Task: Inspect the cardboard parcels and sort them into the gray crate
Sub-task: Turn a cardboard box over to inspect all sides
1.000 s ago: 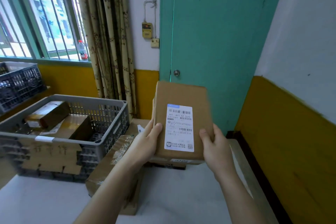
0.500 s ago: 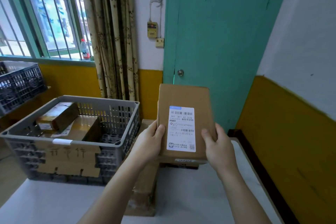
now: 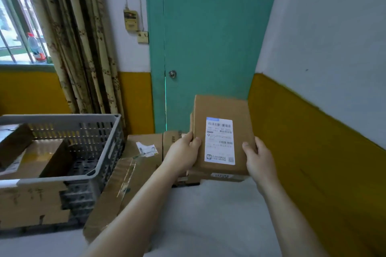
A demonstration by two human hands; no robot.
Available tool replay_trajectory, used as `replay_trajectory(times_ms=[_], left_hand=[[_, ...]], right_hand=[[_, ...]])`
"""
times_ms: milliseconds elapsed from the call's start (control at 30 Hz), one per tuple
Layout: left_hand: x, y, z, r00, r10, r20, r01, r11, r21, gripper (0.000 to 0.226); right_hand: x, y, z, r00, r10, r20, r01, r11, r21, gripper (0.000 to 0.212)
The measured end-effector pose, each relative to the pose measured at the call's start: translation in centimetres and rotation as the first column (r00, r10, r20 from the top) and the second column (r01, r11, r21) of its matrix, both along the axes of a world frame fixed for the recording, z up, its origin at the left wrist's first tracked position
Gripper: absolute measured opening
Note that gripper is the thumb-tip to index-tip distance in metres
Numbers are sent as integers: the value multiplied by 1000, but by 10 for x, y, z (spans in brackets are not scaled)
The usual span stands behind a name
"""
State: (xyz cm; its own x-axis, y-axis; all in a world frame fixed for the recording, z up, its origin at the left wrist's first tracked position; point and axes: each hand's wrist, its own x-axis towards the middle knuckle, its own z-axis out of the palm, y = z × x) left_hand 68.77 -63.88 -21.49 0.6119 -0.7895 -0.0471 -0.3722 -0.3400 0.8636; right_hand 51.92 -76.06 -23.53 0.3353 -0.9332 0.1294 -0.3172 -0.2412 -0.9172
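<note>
I hold a flat cardboard parcel [image 3: 221,108] with a white shipping label up in front of me, label facing me. My left hand [image 3: 182,155] grips its left edge, thumb on the front. My right hand [image 3: 259,161] grips its right edge the same way. The gray crate [image 3: 62,119] stands at the left on the white table [image 3: 208,215], with two cardboard parcels [image 3: 31,158] inside. More parcels lie on the table: a long taped one [image 3: 119,192] beside the crate and others [image 3: 146,142] behind it, under the held parcel.
A teal door [image 3: 208,37] is straight ahead and a white-and-yellow wall [image 3: 323,110] runs close along the table's right side. Curtains [image 3: 79,48] and a window with a bottle [image 3: 36,49] on its sill are at the left.
My view has swung to the right, so the crate now sits further left. The parcel stays held upright in both hands with the same grip.
</note>
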Motion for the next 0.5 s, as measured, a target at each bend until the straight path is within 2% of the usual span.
replay_trajectory(times_ms=[167, 300, 433, 500], left_hand=[[-14, -68, -21, 995, -29, -92, 23, 998, -64, 43], [-25, -127, -49, 981, 36, -189, -52, 995, -85, 44], [-29, -177, -82, 950, 134, -283, -150, 988, -37, 40], [-31, -197, -99, 947, 147, -285, -146, 989, 25, 42]], right_hand=[[-17, -71, -11, 1000, -18, -19, 19, 998, 63, 37], [-26, -144, -33, 996, 11, -83, -6, 998, 65, 38], [-27, -207, -64, 978, 94, -184, -74, 991, 115, 43], [-25, -231, -82, 963, 125, -237, -93, 986, 142, 44]])
